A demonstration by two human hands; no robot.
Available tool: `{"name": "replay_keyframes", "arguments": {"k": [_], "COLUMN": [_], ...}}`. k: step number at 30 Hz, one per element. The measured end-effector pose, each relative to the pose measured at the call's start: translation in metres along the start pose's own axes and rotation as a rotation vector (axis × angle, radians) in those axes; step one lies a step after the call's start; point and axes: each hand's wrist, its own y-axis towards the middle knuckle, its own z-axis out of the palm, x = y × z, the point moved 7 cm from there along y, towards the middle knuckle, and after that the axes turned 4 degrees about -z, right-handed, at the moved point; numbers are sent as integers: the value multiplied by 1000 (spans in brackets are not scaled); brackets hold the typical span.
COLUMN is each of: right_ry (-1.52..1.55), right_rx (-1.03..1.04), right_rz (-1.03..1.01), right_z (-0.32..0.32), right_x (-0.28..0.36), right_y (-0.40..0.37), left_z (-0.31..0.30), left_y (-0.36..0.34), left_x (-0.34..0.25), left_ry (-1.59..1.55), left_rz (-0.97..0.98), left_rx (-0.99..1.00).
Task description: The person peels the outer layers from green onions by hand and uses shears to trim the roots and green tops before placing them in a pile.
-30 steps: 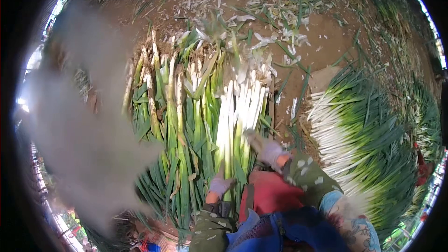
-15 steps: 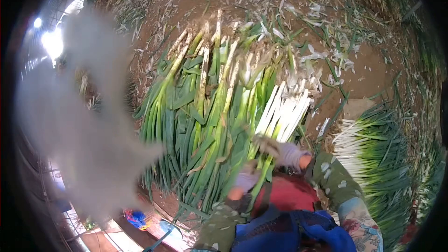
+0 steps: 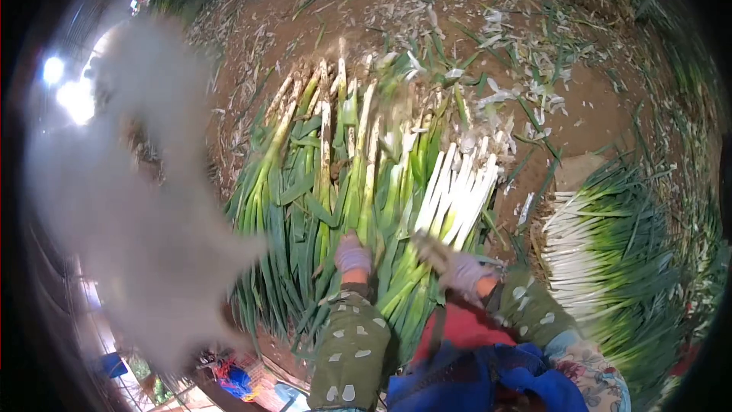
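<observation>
My left hand (image 3: 353, 254), in a light purple glove, is closed around green stalks in the pile of soil-covered leeks (image 3: 324, 160). Their dirty white ends point away from me and their long leaves run towards me. To the right, my right hand (image 3: 457, 268), gloved with dark, dirty fingertips, stretches its slightly blurred fingers over the leaves of a group of clean white leeks (image 3: 457, 191). Those lie side by side at the pile's right edge.
A stacked bundle of clean leeks (image 3: 579, 252) lies on the right. Peeled scraps (image 3: 503, 91) litter the brown soil (image 3: 602, 111) beyond the pile. A grey blur (image 3: 145, 206) covers much of the left side. Blue and red items (image 3: 236, 381) are at the lower left.
My left hand has moved left and forward, away from my right hand, onto the soil-covered leeks. My right hand stays by the clean leeks. The view has shifted slightly.
</observation>
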Motion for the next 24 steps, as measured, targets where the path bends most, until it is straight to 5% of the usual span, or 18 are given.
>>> {"name": "replay_keyframes", "arguments": {"k": [2,4,6,11,14,17,19,21,24], "right_ry": [-152,-70,70,199,-130,-351,178,321,-51], "right_rx": [-23,130,-81,-127,15,-126,-235,-157,162], "right_rz": [-173,-17,-3,136,-167,-212,-63,156,-102], "right_z": [46,53,36,14,53,51,4,12,46], "right_x": [1,1,-32,-42,-25,-46,-50,-52,-13], "right_y": [-8,-25,-28,-51,-54,-53,-67,-72,-84], "left_z": [24,10,8,17,22,-7,-8,5,52], "left_y": [5,4,10,20,9,-29,-43,-42,-15], "left_x": [0,-2,-3,-7,-16,-16,7,7,20], "left_ry": [-15,3,14,224,237,244,-82,-142,-182], "left_rz": [-6,-28,2,49,102,108,17,157,309], "left_rx": [-6,47,151,79,27,190,204,185,159]}}
